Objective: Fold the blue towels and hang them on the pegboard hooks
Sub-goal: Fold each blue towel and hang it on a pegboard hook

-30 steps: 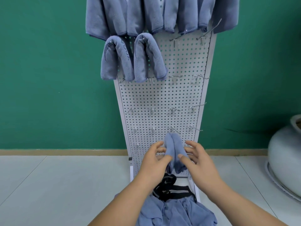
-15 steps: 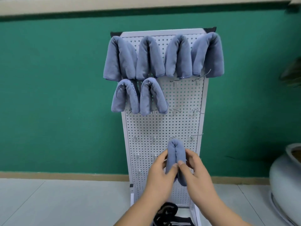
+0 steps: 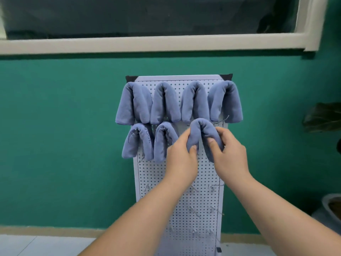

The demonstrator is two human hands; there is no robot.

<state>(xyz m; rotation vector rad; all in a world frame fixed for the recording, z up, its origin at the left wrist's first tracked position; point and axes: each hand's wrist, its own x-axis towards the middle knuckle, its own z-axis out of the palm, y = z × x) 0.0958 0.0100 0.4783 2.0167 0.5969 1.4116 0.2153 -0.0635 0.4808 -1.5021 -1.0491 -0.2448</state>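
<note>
I see the pegboard (image 3: 177,172) standing upright against the green wall (image 3: 64,145), and everything else I place from it. My left hand (image 3: 181,159) and right hand (image 3: 230,154) are both raised in front of its second row. Between them they hold one folded towel (image 3: 201,126) bent into an arch at the third spot from the board's left edge. The left hand's thumb and fingers (image 3: 184,136) are clamped on the arch's left leg, and the right hand's are clamped on its right leg. The arch's top sits just below the top-row towels (image 3: 166,104), four of which hang side by side across the board's upper edge. The second-row towels (image 3: 140,143), two of them, hang just left of my hands. I can't tell whether the held towel is over a hook, since the cloth hides that spot. Bare hooks (image 3: 193,189) stick out of the board's lower half. A pot (image 3: 332,206) sits right of the board at the frame's edge.
</note>
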